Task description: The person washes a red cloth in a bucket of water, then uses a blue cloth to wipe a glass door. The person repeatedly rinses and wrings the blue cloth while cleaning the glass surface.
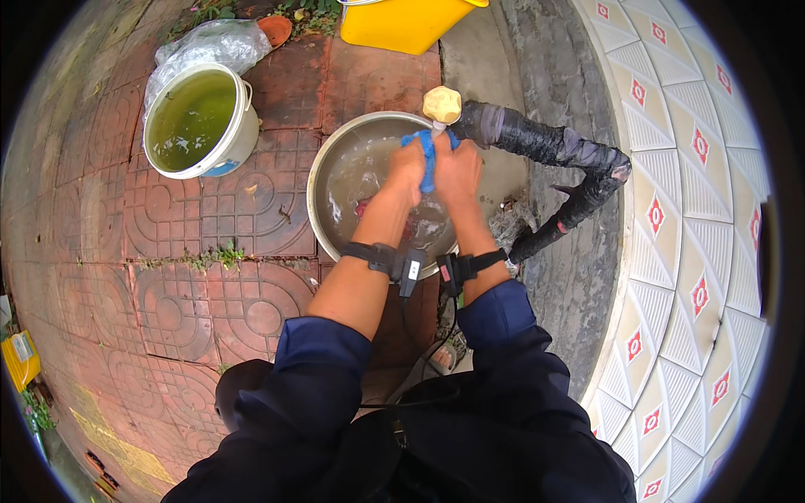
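A blue cloth [429, 162] is bunched between my two hands, just below the tap with a pale yellow knob [442, 105]. My left hand [405, 166] grips it from the left, and my right hand [458, 168] grips it from the right. Beneath them stands a round metal basin [312, 188] holding cloudy water. Something red [361, 207] lies in the water, partly hidden by my left forearm. The tap's spout and part of the cloth are covered by my hands.
A black-wrapped pipe [541, 135] bends from the tap down the right side, near a patterned tile wall [666, 251]. On the red paving [251, 302], a white bucket [245, 132] of greenish water stands at left beside clear plastic sheeting [210, 44]. A yellow container [402, 25] is at the top.
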The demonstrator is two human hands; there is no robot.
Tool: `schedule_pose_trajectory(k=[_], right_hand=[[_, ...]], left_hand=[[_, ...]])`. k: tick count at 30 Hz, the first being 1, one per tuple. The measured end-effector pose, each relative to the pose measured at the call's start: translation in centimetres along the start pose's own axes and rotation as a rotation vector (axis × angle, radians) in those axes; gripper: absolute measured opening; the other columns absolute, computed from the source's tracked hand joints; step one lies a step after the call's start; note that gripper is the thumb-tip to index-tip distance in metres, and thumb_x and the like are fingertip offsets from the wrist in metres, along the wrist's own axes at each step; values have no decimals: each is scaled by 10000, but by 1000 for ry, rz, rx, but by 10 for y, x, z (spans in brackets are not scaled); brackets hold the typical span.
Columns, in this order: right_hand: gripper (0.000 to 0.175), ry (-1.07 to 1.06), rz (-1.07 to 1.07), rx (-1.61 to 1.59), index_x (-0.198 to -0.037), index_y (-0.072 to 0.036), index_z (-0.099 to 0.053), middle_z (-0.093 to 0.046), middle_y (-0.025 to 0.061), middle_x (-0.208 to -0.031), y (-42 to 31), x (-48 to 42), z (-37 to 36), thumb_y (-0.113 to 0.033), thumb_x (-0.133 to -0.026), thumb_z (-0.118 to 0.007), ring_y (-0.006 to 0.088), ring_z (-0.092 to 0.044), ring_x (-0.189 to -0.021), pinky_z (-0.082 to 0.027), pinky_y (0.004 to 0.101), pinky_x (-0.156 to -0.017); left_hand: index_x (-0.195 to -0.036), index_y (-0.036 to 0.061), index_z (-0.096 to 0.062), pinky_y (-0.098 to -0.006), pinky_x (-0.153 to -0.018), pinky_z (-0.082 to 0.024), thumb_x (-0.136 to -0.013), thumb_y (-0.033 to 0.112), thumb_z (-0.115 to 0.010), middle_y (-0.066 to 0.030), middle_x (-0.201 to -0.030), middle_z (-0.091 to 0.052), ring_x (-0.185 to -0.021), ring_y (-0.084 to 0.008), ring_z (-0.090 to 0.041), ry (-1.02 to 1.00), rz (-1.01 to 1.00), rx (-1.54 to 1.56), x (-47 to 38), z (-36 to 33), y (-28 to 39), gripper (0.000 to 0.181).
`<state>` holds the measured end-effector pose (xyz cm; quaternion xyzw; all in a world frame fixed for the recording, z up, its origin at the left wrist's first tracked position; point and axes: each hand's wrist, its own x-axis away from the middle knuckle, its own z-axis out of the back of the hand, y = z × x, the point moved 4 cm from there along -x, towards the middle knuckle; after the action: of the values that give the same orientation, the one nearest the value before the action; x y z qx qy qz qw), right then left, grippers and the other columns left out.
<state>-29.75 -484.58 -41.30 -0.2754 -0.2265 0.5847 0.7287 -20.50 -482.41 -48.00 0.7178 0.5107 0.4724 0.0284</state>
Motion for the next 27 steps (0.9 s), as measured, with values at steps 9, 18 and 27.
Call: schedule_pose_trajectory(k=[9, 18, 27], right_hand=[[422, -102, 17, -448, -1119, 17, -675, -699, 129, -989, -1, 27, 4, -387, -1000, -665, 228, -666, -932, -526, 374, -850], [323, -101, -112, -377, -1007, 45, -696, -728, 88, -939, 17, 5, -10, -264, -919, -729, 191, -670, -834, -538, 349, -798], [397, -87, 13, -124, -949, 37, -703, -729, 115, -843, 2, 14, 17, -304, -822, -863, 187, -661, -750, -538, 359, -759]], left_hand=[[-1099, 31, -698, -431, -660, -537, -1055, 463, -510, -114, -945, -713, -791, -223, -681, -6, -356, -323, 20, -12, 27, 474], [-963, 177, -649, -385, -462, -401, -1051, 599, -428, -36, -738, -629, -569, -203, -574, 59, 92, -164, 14, 8, 7, 485], [-992, 224, -645, -336, -501, -385, -1055, 424, -456, -5, -829, -659, -653, -179, -584, 100, 168, 249, 0, 17, -8, 282]])
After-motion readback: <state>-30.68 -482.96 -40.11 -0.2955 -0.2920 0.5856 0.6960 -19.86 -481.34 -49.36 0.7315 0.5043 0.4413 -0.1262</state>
